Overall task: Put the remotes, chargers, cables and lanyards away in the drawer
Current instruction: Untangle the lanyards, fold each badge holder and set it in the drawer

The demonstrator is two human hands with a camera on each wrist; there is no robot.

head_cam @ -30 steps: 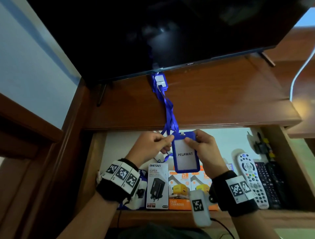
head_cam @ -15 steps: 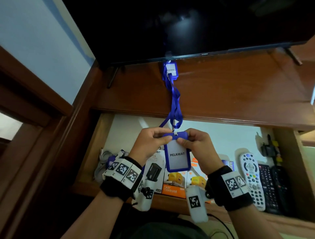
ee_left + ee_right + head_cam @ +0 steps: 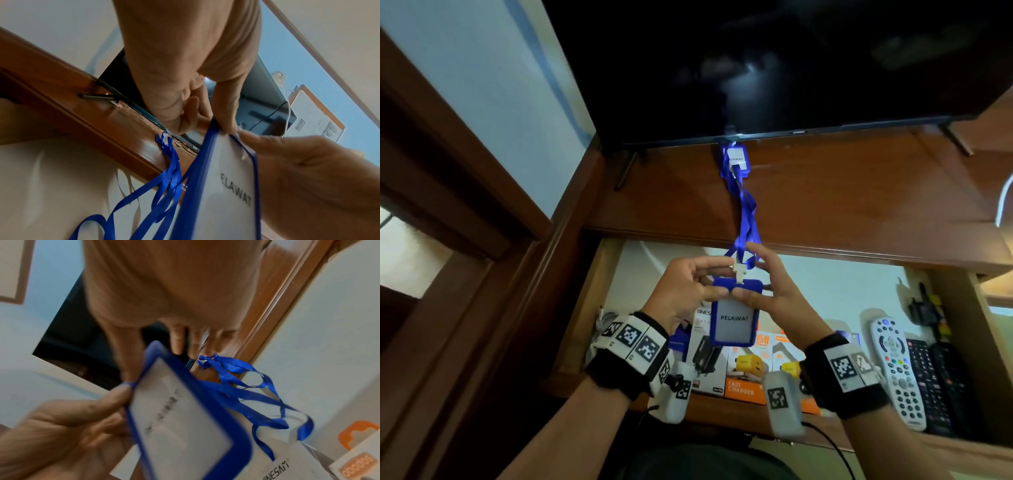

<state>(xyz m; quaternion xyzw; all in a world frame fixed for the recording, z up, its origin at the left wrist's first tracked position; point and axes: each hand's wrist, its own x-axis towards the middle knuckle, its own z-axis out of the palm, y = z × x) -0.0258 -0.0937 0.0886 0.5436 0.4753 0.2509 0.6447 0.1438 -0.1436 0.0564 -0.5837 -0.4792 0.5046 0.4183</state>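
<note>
Pinching badge (image 3: 734, 317) top corners over open drawer (image 3: 825, 284): left hand (image 3: 685, 291) and right hand (image 3: 774, 291) both gripping it, thumbs in front, wrists raised; strap (image 3: 745, 219) trailing up to shelf (image 3: 842, 192).

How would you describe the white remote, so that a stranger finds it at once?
Look in the open drawer under the television. At its right end lie three remotes side by side. The white remote is the leftmost, the only pale one, beside two black remotes.
</note>
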